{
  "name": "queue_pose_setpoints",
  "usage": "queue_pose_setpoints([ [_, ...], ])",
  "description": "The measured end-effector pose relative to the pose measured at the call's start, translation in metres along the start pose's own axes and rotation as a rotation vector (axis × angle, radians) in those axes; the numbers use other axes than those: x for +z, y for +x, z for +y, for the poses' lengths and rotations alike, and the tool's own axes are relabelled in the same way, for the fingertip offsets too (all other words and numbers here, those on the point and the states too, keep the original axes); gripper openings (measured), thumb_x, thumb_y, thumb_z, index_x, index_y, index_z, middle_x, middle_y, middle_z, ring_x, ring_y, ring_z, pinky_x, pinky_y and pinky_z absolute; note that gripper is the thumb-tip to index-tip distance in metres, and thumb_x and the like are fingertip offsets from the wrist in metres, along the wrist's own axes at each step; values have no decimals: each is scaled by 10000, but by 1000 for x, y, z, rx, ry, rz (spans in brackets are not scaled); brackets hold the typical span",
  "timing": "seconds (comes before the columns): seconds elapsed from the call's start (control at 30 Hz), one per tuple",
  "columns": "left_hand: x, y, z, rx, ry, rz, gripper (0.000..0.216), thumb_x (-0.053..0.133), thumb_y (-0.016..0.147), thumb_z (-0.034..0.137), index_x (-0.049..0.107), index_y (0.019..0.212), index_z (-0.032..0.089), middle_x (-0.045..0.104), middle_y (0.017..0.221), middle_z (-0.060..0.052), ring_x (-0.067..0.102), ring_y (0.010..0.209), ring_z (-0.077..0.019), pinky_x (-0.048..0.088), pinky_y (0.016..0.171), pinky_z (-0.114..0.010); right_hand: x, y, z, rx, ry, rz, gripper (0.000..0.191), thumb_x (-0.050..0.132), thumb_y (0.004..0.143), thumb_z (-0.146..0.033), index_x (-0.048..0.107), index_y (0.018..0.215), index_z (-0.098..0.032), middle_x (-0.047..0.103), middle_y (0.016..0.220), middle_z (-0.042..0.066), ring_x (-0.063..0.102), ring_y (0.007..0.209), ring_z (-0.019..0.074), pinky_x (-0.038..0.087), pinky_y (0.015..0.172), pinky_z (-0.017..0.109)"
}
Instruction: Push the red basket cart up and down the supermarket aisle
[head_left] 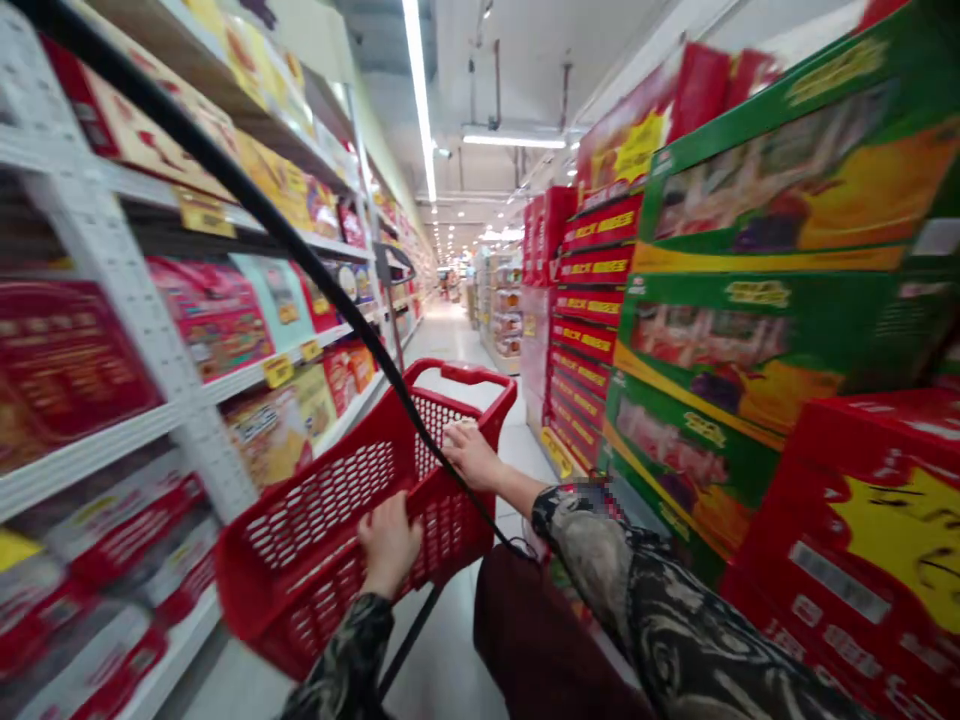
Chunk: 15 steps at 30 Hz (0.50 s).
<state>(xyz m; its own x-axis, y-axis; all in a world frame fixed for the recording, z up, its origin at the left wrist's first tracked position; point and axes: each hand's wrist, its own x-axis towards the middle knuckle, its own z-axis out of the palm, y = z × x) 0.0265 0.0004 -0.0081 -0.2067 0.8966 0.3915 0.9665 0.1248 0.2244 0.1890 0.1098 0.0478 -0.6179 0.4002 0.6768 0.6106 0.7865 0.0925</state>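
The left hand and right hand grip, half-curled, the near rim of one red basket at seven o'clock; I count one red carton at four, three green cartons stacked at three.

Open from above into the red basket, though crossed in view by a black cable. Taken up along the basket's near side by the left hand and right hand. Closed off left of the basket by white shelving, right of it by green boxes and red cartons. Free ahead of it along the aisle floor.
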Motion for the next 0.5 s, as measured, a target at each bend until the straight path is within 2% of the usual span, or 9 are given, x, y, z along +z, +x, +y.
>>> queue_pose_setpoints([
  [0.07,-5,-5,2,-22,-32,23,452,472,758,184,513,1204,126,612,1182,-144,515,1124,-261,289,993,-437,16,-8,-13,-81,41,-59,192,645,789,-266,674,962,-188,496,1313,117,383,1247,293,293,1048,504],
  [0.13,-9,-7,-2,-45,-62,-2,471,485,747,186,502,1211,112,602,1194,-146,516,1117,-259,291,996,-429,22,-12,-16,-82,52,-99,229,606,825,-248,658,1047,-217,456,1368,109,346,1283,302,277,1048,533],
  [0.2,-12,-7,-8,-69,-88,-42,463,489,744,188,509,1199,106,604,1183,-144,522,1103,-255,295,997,-423,20,-11,-6,-32,46,-122,249,564,852,-204,653,1082,-236,453,1383,103,353,1286,297,284,1042,524],
  [0.37,-13,-3,-25,-97,-123,-69,493,493,735,171,490,1227,146,599,1211,-115,513,1135,-234,278,1021,-414,5,2,39,112,-17,-103,325,520,841,-125,640,1137,-184,438,1397,135,358,1280,296,281,1055,484],
  [0.43,-10,-1,-29,-102,-123,-56,493,495,735,174,490,1228,152,598,1217,-109,504,1152,-230,277,1028,-412,6,4,43,136,-27,-76,339,525,823,-116,636,1140,-164,424,1406,140,346,1281,302,270,1065,487],
  [0.5,-7,2,-29,-103,-126,-45,489,494,733,175,496,1222,155,601,1212,-106,504,1154,-227,278,1033,-415,13,4,29,120,-14,-39,306,524,823,-125,652,1100,-148,429,1398,147,330,1285,310,258,1071,500],
])
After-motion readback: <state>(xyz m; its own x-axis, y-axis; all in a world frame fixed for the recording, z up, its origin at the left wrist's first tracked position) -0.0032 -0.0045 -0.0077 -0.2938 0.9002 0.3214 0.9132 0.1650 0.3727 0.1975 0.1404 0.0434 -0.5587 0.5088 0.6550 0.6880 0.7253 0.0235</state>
